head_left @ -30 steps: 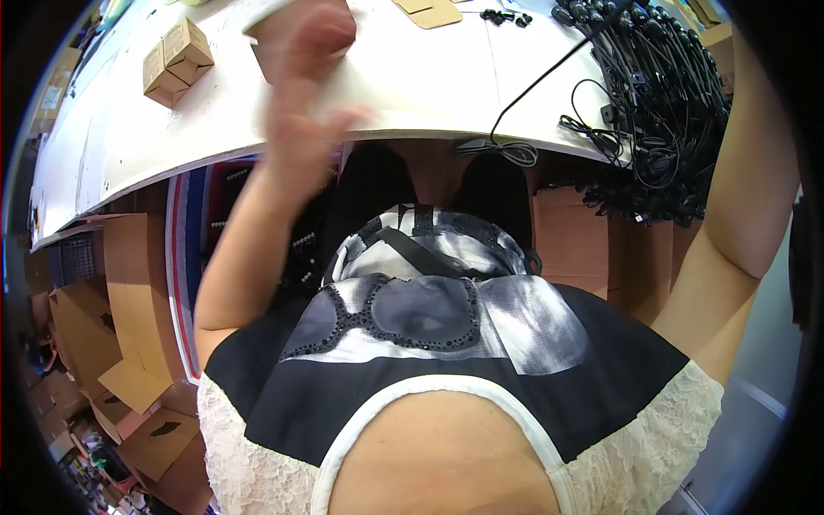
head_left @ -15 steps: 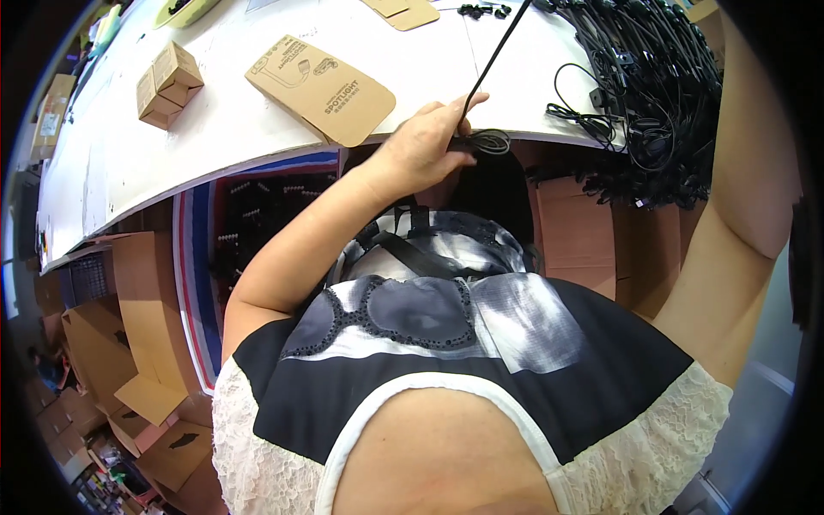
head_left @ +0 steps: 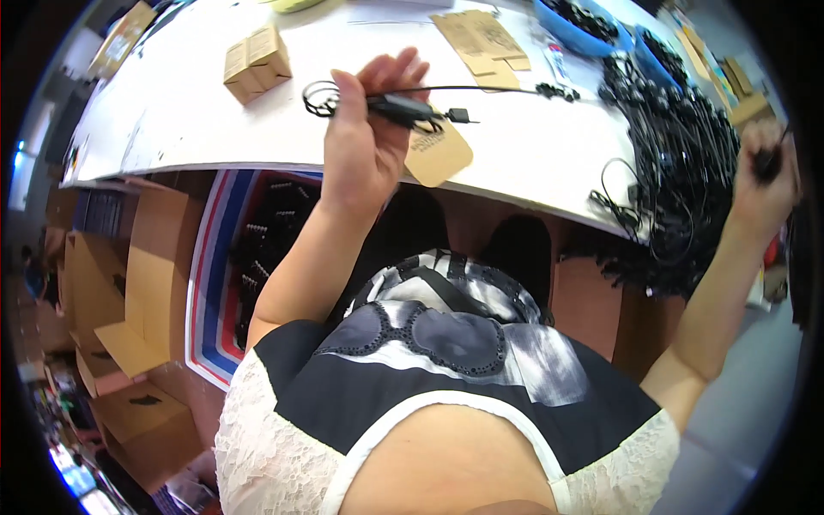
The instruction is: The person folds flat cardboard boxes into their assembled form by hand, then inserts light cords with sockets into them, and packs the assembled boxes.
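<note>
Above the table's front half, my left hand (head_left: 369, 129) is closed on a black cable (head_left: 399, 108) with its palm turned up. A small loop of that cable hangs past the thumb, and a black plug (head_left: 458, 115) sticks out on the other side. One strand runs right from the hand over the table. Far out at the right, my right hand (head_left: 764, 184) is closed around a dark rounded piece (head_left: 766, 163); its kind is hard to tell. Under the left hand lies a flat brown printed carton (head_left: 442, 159), partly covered.
A thick heap of black cables (head_left: 678, 163) hangs over the table's right edge. Behind it stand blue bowls (head_left: 579, 26) of black parts. Brown boxes (head_left: 257, 64) and flat cartons (head_left: 481, 43) lie on the white table (head_left: 197, 129). Open cardboard boxes (head_left: 159, 275) stand at lower left.
My left hand has risen and turned palm up with the cable. The right hand has come into view at the far right. The strand, steep before, now runs nearly level; the view has shifted.
</note>
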`<state>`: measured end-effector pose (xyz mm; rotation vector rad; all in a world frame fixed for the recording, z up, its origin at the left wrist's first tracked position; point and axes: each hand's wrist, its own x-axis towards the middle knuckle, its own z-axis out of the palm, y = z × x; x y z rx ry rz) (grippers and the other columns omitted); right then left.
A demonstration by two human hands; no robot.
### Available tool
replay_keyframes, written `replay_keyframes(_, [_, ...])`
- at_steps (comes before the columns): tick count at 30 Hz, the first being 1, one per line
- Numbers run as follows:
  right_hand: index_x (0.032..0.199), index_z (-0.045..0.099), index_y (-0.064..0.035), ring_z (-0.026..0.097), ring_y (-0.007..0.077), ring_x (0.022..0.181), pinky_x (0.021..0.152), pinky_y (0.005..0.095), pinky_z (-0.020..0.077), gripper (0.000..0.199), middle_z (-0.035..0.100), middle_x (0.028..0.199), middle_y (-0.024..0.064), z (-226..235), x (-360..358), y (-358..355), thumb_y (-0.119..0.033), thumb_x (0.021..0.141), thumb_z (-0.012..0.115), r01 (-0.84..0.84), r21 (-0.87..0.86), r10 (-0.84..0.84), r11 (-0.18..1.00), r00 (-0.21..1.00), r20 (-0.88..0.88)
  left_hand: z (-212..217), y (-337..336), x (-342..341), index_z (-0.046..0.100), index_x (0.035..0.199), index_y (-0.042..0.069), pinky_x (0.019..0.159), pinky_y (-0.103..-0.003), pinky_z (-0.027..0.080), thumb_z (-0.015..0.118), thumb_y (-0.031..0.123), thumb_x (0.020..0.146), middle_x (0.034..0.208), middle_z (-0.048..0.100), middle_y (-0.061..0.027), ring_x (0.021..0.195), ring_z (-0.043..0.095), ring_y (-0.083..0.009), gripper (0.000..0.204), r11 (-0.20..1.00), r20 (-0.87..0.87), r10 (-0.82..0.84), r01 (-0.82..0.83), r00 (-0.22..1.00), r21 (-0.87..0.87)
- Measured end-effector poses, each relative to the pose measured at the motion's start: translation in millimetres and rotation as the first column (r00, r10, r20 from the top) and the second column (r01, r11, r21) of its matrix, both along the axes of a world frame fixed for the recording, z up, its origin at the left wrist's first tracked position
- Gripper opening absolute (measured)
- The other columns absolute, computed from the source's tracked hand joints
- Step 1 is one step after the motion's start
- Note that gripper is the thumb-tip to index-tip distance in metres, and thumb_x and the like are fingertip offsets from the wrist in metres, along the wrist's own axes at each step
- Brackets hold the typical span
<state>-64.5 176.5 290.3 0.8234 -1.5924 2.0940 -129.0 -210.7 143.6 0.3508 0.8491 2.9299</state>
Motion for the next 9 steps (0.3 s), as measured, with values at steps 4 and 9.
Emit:
replay_keyframes(4, [0.104,0.047,-0.0003,0.045,0.0120,0.067,0.066,0.0283,0.0443,0.019,0.044,0.075,0.0020,-93.1,33.3,-89.7,-0.015,0.092,0.046,0.318,-0.058,-0.291,0.946,0.916,0.276,6.5,-48.5,-46.4,0.044,0.110,0.005,0.073,-0.032,0.046,0.039,0.042,0.091,0.068,0.044,0.0019,0.064,0.050,-0.0116,0.041,0.858,-0.202,-0.188,0.261,0.961,0.443])
replay_keyframes(9, [0.108,0.049,-0.0044,0.049,0.0130,0.070,0.077,0.0339,0.0456,0.019,0.049,0.077,0.0023,-107.4,42.1,-83.5,-0.014,0.093,0.045,0.311,-0.062,-0.280,0.948,0.913,0.295,42.0,-39.4,-25.1,0.051,0.116,0.013,0.064,-0.028,0.046,0.071,0.039,0.072,0.064,0.046,0.0023,0.061,0.051,-0.0134,0.054,0.153,-0.567,-0.092,-0.551,0.818,-0.820])
